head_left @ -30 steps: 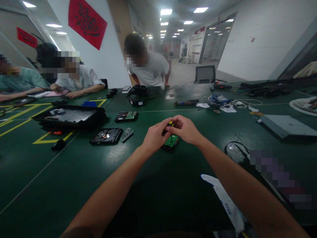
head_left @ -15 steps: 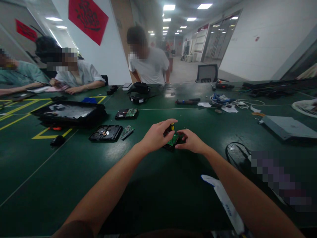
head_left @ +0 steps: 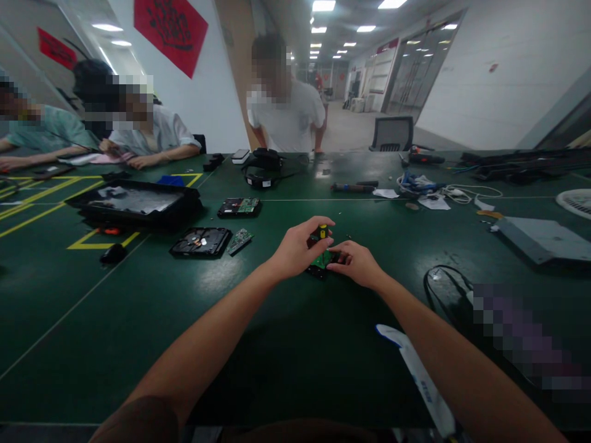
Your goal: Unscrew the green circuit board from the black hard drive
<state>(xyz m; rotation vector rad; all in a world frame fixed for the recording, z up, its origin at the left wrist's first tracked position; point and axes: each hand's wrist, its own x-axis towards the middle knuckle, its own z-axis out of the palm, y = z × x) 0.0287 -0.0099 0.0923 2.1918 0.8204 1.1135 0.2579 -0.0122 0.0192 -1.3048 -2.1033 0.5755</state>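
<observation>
My left hand (head_left: 298, 249) is closed around a screwdriver with a yellow and black handle (head_left: 323, 232), held upright over a small hard drive. The drive's green circuit board (head_left: 318, 263) faces up, and its dark casing shows at the near edge. My right hand (head_left: 355, 263) has its thumb and fingers curled against the drive's right side, close to the screwdriver's shaft. My fingers hide part of the board and the screwdriver's tip.
Left of my hands lie an opened hard drive (head_left: 201, 242), a loose circuit board (head_left: 240, 241) and another drive (head_left: 239, 207). A black tray (head_left: 138, 203) stands farther left. At right are a grey metal box (head_left: 547, 237) and a white-blue strip (head_left: 422, 375). Three people are across the table.
My right hand has closed in on the drive, its fingertips now against the side. The screwdriver's handle shows more upright in my left hand. The view has shifted slightly.
</observation>
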